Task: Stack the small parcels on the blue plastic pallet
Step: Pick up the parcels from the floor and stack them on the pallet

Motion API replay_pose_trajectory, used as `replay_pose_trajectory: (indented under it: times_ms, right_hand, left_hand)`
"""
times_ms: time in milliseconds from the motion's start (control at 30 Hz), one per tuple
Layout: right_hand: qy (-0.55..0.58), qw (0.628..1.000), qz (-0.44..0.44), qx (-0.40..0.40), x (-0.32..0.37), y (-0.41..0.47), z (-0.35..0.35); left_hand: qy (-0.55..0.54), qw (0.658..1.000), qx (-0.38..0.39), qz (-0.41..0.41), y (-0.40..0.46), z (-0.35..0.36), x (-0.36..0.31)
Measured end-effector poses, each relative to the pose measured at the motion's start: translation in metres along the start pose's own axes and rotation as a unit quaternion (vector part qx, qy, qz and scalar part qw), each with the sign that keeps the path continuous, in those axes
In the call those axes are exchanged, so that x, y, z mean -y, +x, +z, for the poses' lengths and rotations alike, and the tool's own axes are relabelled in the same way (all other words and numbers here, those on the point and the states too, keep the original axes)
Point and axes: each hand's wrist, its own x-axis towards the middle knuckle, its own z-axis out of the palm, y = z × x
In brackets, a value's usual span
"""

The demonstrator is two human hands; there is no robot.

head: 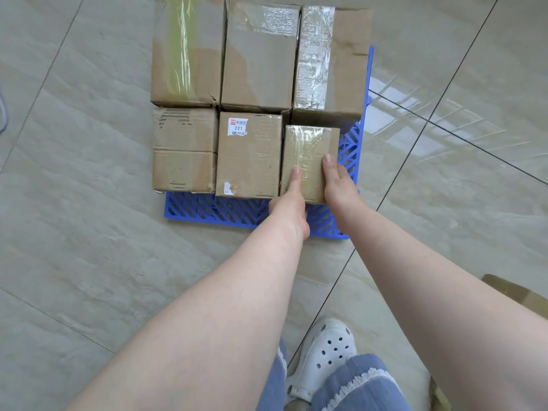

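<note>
A: Largest first: where does the load sit?

B: I see the blue pallet (207, 209) on the floor, six parcels in two rows. The back-right parcel (332, 60) overhangs its edge; a knock may tip it.

A: And the smallest?

B: The taped parcel (308, 161), front right. My left hand (289, 203) and right hand (339, 185) grip its near end, thumbs on top. A hard push could jam it against its neighbours.
</note>
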Motion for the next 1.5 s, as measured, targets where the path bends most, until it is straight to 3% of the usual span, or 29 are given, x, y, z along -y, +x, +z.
replay_pose_trajectory:
  times_ms: [200,400,500,733,933,1200,1500]
  right_hand:
    - [-0.027,0.999,0.011,0.025,0.001,0.001,-0.007]
    - [-0.028,0.998,0.056,-0.011,0.003,-0.030,-0.021]
    - [0.028,0.995,0.073,-0.054,0.003,-0.067,-0.042]
    - [0.222,0.967,0.114,-0.059,0.024,-0.195,-0.087]
    - [0.321,0.936,0.115,-0.083,0.049,-0.321,-0.124]
    - [0.464,0.861,0.082,-0.192,0.069,-0.530,-0.180]
    - [0.553,0.791,0.075,-0.250,0.004,-0.703,-0.217]
  left_hand:
    - [0.016,1.000,0.003,0.005,-0.005,-0.004,0.001]
    - [0.112,0.993,-0.031,-0.018,-0.047,-0.012,0.004]
    - [0.165,0.986,-0.036,-0.006,-0.091,-0.019,0.009]
    - [0.184,0.980,0.074,0.031,-0.217,-0.033,0.013]
    - [0.242,0.959,0.139,0.051,-0.342,-0.041,0.018]
    - [0.363,0.899,0.229,0.081,-0.527,-0.059,0.037]
    - [0.514,0.798,0.308,0.062,-0.661,-0.090,0.106]
